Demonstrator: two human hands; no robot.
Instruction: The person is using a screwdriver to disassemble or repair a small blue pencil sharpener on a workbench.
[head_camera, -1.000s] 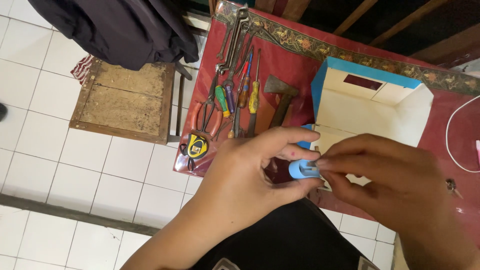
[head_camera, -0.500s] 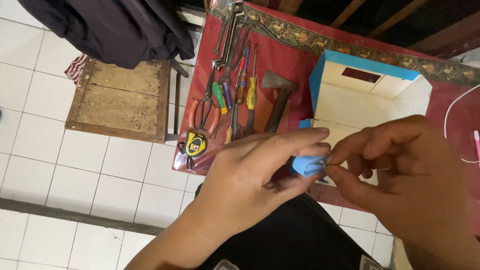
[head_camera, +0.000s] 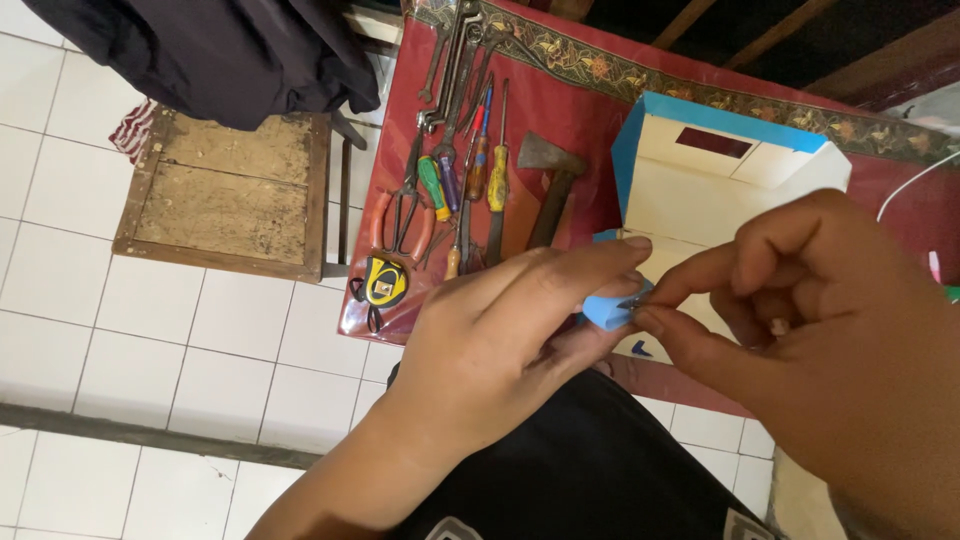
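Observation:
My left hand (head_camera: 500, 345) grips a small light-blue piece (head_camera: 608, 310) between thumb and fingers, over the near edge of a red table cloth (head_camera: 560, 110). My right hand (head_camera: 830, 340) pinches something small and dark at the right end of that piece with thumb and forefinger. What it pinches is too small to make out. Just behind both hands stands an open cardboard box (head_camera: 700, 185), blue outside and cream inside.
Tools lie in a row on the cloth: an orange-handled pliers (head_camera: 402, 215), several screwdrivers (head_camera: 478, 170), wrenches (head_camera: 455, 60), a hatchet (head_camera: 552, 185), a yellow tape measure (head_camera: 383, 282). A wooden stool (head_camera: 225, 195) stands on white floor tiles at left. A white cable (head_camera: 915, 180) curves at right.
The right hand has risen and closed in on the blue piece's end. The piece has tilted in the left hand. The view has drifted slightly down and right.

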